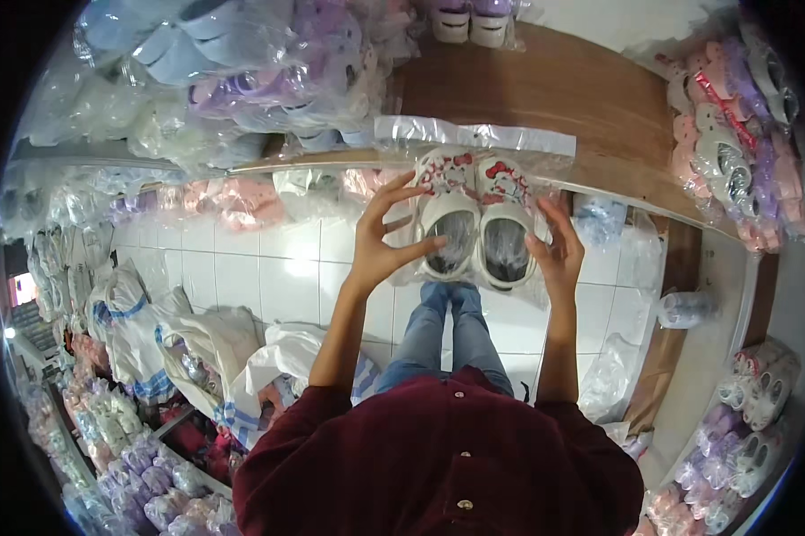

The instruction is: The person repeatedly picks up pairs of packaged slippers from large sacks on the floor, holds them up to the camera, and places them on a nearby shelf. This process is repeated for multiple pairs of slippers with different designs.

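Observation:
A pair of white clogs [446, 221] with red and black cartoon print on the toes lies inside a clear plastic bag [402, 151]. The bag has a white header strip [476, 136] at its far end. At the left side my left hand [390, 231] grips the pair, thumb over the left clog's opening and fingers spread along its edge. My right hand [557, 234] holds the opposite side, with thumb and fingers against the right clog. The toes point away from me. Whether the bag also rests on the shelf edge, I cannot tell.
Ahead runs a brown wooden shelf [536, 87] with bagged light-blue clogs [194, 47] piled at its left. More bagged footwear [724, 161] stands at right. White sacks [208, 348] slump on the tiled floor [288, 281] at left. Bagged purple footwear [148, 469] fills the lower left.

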The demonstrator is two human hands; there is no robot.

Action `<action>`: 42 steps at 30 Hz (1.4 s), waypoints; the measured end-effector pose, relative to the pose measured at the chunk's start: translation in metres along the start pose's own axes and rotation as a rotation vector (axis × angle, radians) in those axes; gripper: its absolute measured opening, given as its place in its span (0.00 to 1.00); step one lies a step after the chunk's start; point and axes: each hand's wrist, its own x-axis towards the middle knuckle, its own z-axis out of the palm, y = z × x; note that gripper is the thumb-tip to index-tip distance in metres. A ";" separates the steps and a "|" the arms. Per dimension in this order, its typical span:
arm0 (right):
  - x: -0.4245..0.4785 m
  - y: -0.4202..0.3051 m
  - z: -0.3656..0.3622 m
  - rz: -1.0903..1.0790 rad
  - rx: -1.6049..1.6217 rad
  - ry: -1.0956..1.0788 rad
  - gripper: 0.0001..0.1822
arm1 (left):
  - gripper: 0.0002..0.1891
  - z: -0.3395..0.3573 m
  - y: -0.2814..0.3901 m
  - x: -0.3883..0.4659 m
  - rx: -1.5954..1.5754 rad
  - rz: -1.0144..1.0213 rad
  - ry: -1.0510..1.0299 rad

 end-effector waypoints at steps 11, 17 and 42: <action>0.041 0.077 -0.003 0.021 0.109 0.082 0.26 | 0.30 0.017 -0.063 0.062 -0.002 -0.022 -0.066; 0.083 0.089 0.001 0.067 0.099 0.101 0.26 | 0.29 0.017 -0.084 0.106 0.138 0.128 -0.028; 0.170 0.092 0.068 -0.353 -0.571 0.293 0.21 | 0.35 0.067 -0.083 0.171 0.661 0.368 0.301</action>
